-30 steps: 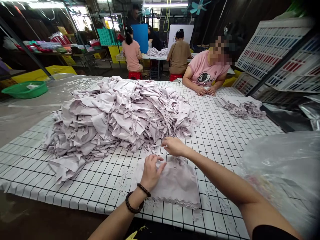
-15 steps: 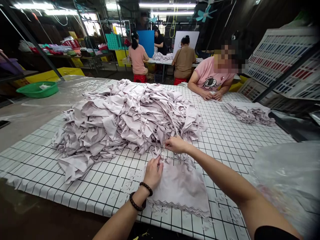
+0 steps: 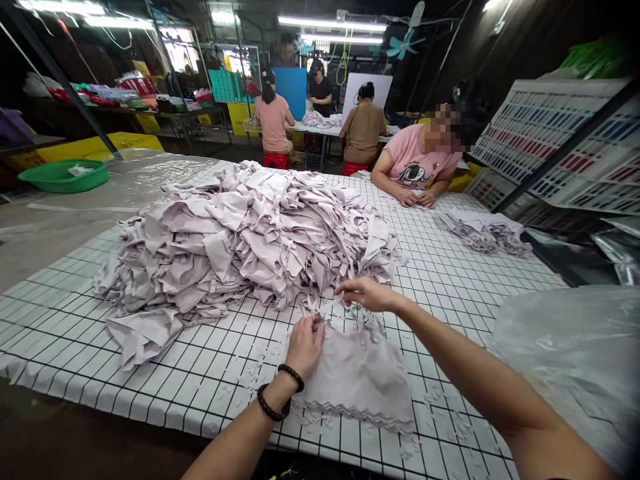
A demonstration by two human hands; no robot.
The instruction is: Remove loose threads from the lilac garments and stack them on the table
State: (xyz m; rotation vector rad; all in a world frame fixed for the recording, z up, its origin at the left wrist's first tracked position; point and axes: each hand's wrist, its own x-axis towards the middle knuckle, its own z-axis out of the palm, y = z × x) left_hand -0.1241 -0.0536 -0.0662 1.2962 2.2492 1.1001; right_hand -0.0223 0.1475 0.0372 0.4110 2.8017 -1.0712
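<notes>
A stack of pale lilac camisole tops [image 3: 357, 367] with wavy hems lies flat on the grid-patterned tablecloth before me. My left hand [image 3: 304, 347], with two dark beaded bracelets on the wrist, presses on the stack's upper left corner, its fingers closed on the fabric there. Just above the stack's top edge is my right hand [image 3: 369, 295], fingers bent around a thin pale strap [image 3: 327, 308] that runs toward my left hand. Its fingertips are partly blurred. Behind both hands rises a large heap of the same lilac garments [image 3: 260, 233].
Small fabric scraps [image 3: 243, 373] litter the cloth. A person in a pink shirt [image 3: 417, 163] leans on the table's far right side, near another garment pile [image 3: 487, 230]. Clear plastic [image 3: 565, 353] lies at right; a green basin [image 3: 65, 175] stands at left.
My right hand has shifted a little to the right, its fingers less tightly bunched. My left hand stays on the stack. The view has turned slightly.
</notes>
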